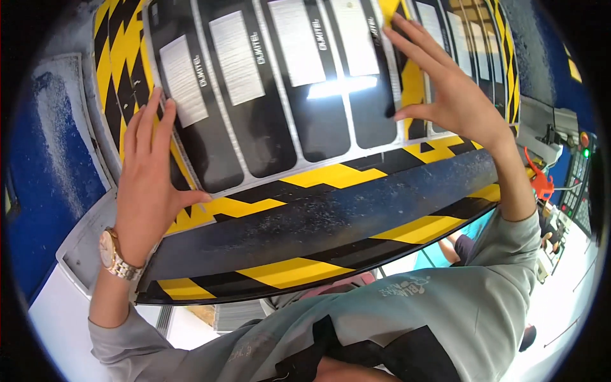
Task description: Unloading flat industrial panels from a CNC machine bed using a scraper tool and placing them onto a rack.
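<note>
A sheet of glossy black panels (270,137) lies on a bed edged with yellow-and-black striped tape. Its panels have rounded ends and pale lined rectangles; a bright lamp reflection crosses them. My left hand (146,162) rests at the sheet's left edge, fingers stretched along it and the thumb spread out by the near left corner. At the sheet's right edge is my right hand (455,95), its fingers extended away from the thumb over the striped tape. Neither hand is closed round anything. Another group of dark panels (449,60) sits beyond the tape, partly hidden by my right hand.
A dark scuffed metal ledge (318,216) with a striped front rim (293,272) runs between the bed and my body. Blue machine panels (44,153) stand at left. An orange-red air gun (541,181) hangs at right, near a button panel (576,188) with a green light.
</note>
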